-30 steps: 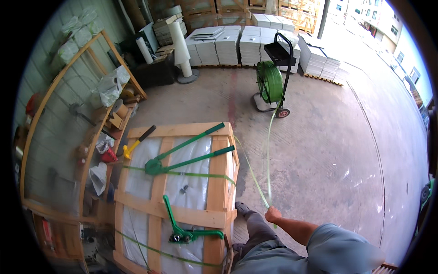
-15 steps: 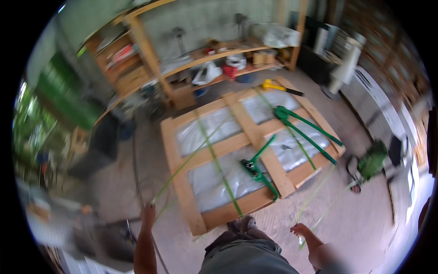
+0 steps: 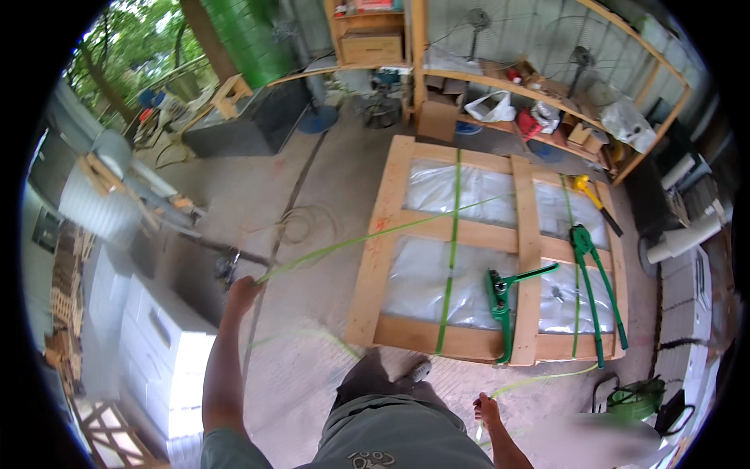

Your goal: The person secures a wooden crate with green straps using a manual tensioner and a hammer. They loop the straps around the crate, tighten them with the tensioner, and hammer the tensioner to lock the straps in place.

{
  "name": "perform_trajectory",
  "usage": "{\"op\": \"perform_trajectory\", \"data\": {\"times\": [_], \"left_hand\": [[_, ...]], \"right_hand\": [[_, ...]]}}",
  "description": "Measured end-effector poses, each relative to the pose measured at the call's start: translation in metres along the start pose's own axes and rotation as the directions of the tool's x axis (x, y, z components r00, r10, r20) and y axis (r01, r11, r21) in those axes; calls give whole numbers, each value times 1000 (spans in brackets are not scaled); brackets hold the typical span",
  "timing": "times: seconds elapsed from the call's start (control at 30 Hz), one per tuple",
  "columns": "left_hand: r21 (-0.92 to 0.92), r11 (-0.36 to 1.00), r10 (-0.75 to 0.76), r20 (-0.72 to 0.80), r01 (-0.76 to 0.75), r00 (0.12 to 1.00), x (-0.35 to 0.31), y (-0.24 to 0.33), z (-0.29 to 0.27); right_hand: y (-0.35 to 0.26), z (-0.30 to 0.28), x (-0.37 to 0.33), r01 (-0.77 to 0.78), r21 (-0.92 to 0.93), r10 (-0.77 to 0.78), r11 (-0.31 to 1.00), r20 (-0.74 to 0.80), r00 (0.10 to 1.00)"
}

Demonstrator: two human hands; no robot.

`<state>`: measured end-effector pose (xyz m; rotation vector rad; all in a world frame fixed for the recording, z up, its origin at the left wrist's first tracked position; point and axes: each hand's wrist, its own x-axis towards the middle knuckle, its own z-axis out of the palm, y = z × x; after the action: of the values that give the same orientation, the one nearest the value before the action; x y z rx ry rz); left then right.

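Note:
My left hand (image 3: pixel 244 292), closed around a green strap (image 3: pixel 336 248), is out to the left of a wooden crate (image 3: pixel 363 293). From that hand the strap runs over the crate's left edge and across its top. Low in front of the crate, my right hand (image 3: pixel 486 408) is closed on another length of green strap (image 3: pixel 539 381) that leads toward the crate's near right corner. Two more straps lie across the crate over plastic-wrapped panels. On top rest a green strapping tensioner (image 3: pixel 500 301), a long-handled green crimping tool (image 3: pixel 587 262) and a yellow-headed hammer (image 3: pixel 598 205).
Wooden shelving (image 3: pixel 539 100) with bags and boxes stands behind the crate. White boxes (image 3: pixel 148 344) are stacked at the left. Coiled hose or strap (image 3: pixel 301 225) lies on the floor. A green bag (image 3: pixel 634 400) sits at the right, near a white roll (image 3: pixel 687 234).
My view has swung left, so the crate now appears farther right. Both hands keep hold of the strap. A slack loop of strap now shows on the floor near my feet.

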<state>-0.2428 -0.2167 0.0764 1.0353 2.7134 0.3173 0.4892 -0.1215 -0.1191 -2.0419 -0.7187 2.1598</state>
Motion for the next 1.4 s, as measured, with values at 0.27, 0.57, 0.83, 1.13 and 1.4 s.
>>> {"op": "perform_trajectory", "data": {"times": [0.27, 0.57, 0.83, 1.13, 1.4], "left_hand": [[-649, 743, 29, 280, 167, 960, 101, 38, -46], [-175, 860, 388, -388, -480, 836, 381, 130, -6], [290, 919, 339, -238, -267, 910, 576, 162, 170], [-31, 990, 140, 127, -137, 982, 484, 190, 275], [-96, 984, 174, 283, -153, 943, 362, 152, 283]], "right_hand": [[-6, 46, 0, 107, -96, -131, 990, -297, 946], [22, 88, 46, 345, -346, -478, 872, -454, 752], [-38, 149, 28, 27, -363, -240, 931, -556, 795], [21, 132, 32, -15, -587, -300, 809, -435, 849], [59, 83, 62, 95, -561, -367, 822, -394, 843]]}}
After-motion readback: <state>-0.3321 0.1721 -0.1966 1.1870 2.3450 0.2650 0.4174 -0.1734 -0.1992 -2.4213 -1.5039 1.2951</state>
